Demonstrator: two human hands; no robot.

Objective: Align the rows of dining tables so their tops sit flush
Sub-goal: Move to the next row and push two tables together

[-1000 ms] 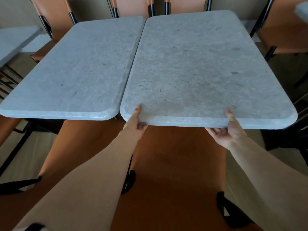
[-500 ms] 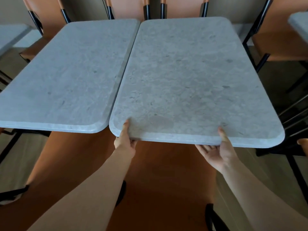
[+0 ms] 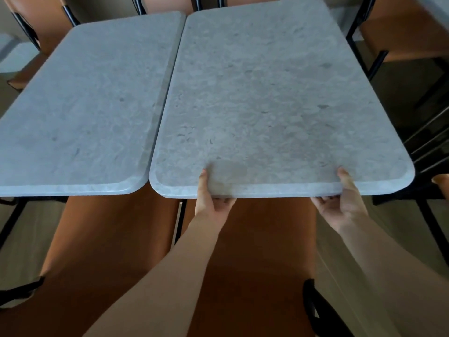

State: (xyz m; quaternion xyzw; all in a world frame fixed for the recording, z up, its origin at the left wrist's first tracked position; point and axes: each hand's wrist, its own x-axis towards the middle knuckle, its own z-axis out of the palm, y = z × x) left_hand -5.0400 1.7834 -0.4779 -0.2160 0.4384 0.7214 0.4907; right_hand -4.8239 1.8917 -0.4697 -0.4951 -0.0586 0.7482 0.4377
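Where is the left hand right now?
In the head view, the left hand grips the near edge of the right table, near its left corner, above an orange chair.

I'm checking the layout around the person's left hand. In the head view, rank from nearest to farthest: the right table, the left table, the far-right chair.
From the left hand:
1. Right table, held in its grip at the near edge.
2. Left table, just to the left.
3. Far-right chair, across the table, far right.

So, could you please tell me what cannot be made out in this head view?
- Fingers of left hand and right hand: hidden under the right tabletop.
- Table legs: mostly covered by both tops.
- Left tabletop: cut off by the left edge.
- Far chairs: cropped at the top.
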